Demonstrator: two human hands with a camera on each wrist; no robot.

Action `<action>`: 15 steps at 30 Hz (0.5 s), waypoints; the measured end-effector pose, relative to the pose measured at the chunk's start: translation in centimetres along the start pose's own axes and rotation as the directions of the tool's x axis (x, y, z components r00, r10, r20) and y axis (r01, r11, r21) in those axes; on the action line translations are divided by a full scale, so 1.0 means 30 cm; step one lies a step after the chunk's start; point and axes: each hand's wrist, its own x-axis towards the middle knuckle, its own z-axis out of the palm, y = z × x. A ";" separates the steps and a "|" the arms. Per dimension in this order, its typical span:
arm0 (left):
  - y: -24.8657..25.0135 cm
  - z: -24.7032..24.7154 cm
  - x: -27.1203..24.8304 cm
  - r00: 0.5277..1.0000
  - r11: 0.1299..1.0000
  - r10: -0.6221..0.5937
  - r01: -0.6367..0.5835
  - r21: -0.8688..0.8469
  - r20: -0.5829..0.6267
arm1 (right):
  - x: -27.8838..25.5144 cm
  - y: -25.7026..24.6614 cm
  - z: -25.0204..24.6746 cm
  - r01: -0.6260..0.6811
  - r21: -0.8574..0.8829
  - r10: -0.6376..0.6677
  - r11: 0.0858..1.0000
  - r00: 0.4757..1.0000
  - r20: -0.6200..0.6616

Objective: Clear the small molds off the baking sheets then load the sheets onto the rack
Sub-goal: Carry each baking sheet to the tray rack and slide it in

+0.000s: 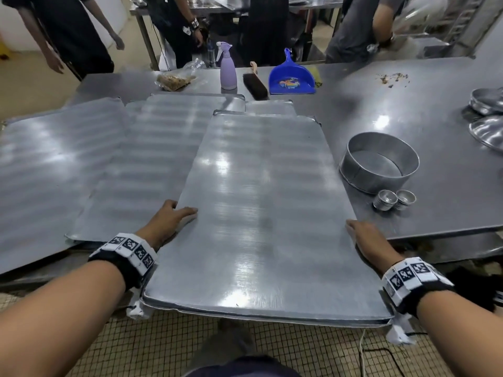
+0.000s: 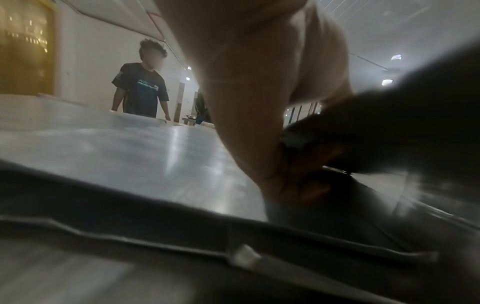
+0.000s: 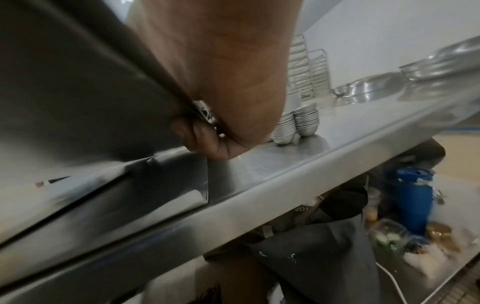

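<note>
A bare metal baking sheet (image 1: 261,208) lies lengthwise in front of me, its near end jutting past the table edge. My left hand (image 1: 170,217) grips its left rim, thumb on top and fingers underneath. My right hand (image 1: 366,238) grips the right rim; in the right wrist view its fingers (image 3: 205,135) curl under the sheet's edge (image 3: 78,102). Two more bare sheets (image 1: 152,164) (image 1: 51,170) lie overlapped to the left. Small molds (image 1: 394,199) stand stacked in two piles on the table by my right hand, also seen as stacked molds (image 3: 296,123).
A round cake tin (image 1: 379,161) stands right of the held sheet. A spray bottle (image 1: 228,66), brush (image 1: 255,84) and blue dustpan (image 1: 292,77) sit at the back. Metal pans (image 1: 487,115) lie far right. People stand beyond the table (image 1: 435,110). Wire racks (image 3: 306,70) show behind.
</note>
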 end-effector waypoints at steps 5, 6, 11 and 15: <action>-0.009 0.017 -0.045 0.993 0.989 0.112 -0.107 0.105 -0.037 | -0.038 -0.025 -0.002 -0.049 0.107 0.059 0.993 0.994 -0.094; -0.007 0.016 -0.045 0.992 0.989 0.118 -0.115 0.098 -0.032 | -0.044 -0.034 -0.008 -0.045 0.128 0.059 0.991 0.993 -0.105; 0.041 0.021 -0.073 0.982 0.983 0.181 -0.178 0.045 -0.054 | -0.039 -0.039 -0.035 -0.021 0.232 0.054 0.972 0.989 -0.138; 0.050 -0.015 -0.096 0.977 0.980 0.199 -0.198 0.026 -0.077 | -0.041 -0.129 -0.058 0.032 0.204 -0.005 0.978 0.991 -0.133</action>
